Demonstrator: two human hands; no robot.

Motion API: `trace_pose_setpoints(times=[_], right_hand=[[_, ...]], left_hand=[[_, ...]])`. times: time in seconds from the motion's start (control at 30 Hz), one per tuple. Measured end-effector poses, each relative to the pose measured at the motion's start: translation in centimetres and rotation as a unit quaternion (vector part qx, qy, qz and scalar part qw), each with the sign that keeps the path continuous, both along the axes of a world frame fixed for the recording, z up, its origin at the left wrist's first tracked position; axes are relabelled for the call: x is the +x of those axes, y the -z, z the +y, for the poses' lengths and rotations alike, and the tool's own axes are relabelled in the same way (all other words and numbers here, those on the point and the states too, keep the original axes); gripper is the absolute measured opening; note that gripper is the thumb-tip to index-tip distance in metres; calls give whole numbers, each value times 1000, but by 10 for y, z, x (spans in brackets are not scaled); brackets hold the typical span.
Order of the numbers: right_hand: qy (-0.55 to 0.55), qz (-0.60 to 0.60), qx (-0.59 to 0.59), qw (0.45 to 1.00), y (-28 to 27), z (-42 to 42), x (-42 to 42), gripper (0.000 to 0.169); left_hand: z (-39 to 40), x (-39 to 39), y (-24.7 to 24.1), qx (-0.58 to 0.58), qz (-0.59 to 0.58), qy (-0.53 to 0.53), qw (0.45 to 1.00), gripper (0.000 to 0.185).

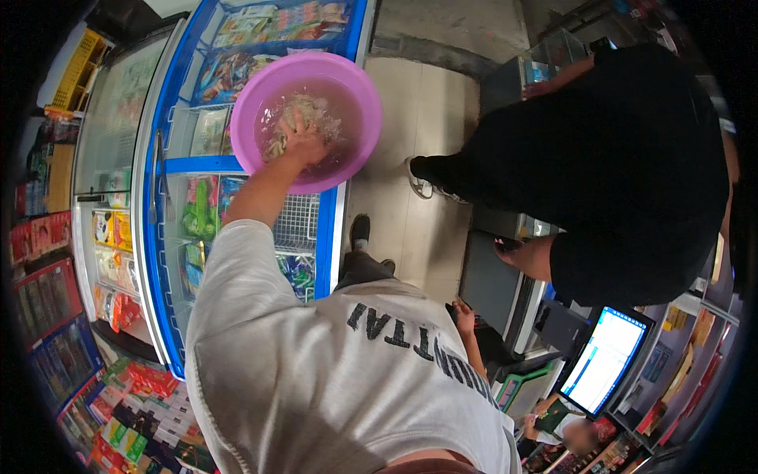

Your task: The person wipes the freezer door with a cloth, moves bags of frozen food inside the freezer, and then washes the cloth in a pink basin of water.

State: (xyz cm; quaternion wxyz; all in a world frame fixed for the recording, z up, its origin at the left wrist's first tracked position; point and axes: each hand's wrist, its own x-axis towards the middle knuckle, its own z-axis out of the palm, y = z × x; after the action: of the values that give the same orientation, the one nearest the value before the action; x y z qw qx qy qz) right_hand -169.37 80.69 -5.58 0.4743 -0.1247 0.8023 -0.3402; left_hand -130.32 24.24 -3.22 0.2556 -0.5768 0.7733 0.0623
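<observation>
My left hand point(303, 145) reaches into a pink plastic basin point(368, 133) of cloudy water. Its fingers are spread against a pale, stringy, wet mass point(317, 106) that I cannot identify. Splashes and bright glints surround the fingers. The basin rests on top of a blue-framed chest freezer point(204, 165), near its right edge. Low at my right side, my right hand point(465, 317) is closed around a small dark object point(452, 311), mostly hidden by the fingers.
Through the freezer top show packaged foods point(201, 216) and wire baskets point(296, 219). Another person in black point(592, 166) stands to the right beside a dark counter point(494, 284). A lit monitor point(604, 358) and a child-sized figure point(556, 418) are lower right. Boxed goods point(148, 409) fill the lower left.
</observation>
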Motion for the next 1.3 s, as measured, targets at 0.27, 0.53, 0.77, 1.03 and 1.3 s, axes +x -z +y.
trace_pose_setpoints(times=[0.27, 0.53, 0.77, 1.03, 1.3], right_hand=[[-146, -17, 0, 989, 38, -59, -20, 35], [-297, -37, -91, 950, -16, -254, 29, 34], [-335, -234, -177, 895, -148, -421, 131, 36], [-272, -418, -135, 856, -158, -548, 224, 82], [-299, -97, -103, 944, -47, -650, 230, 23]], left_hand=[[-38, 49, -6, -45, 277, -148, 948, 57], [-37, 63, -135, -43, 470, -197, 859, 34], [-18, 55, -205, 46, 740, -293, 603, 33], [5, 42, -204, 99, 843, -391, 357, 29], [4, 73, -122, -97, 697, -500, 505, 33]])
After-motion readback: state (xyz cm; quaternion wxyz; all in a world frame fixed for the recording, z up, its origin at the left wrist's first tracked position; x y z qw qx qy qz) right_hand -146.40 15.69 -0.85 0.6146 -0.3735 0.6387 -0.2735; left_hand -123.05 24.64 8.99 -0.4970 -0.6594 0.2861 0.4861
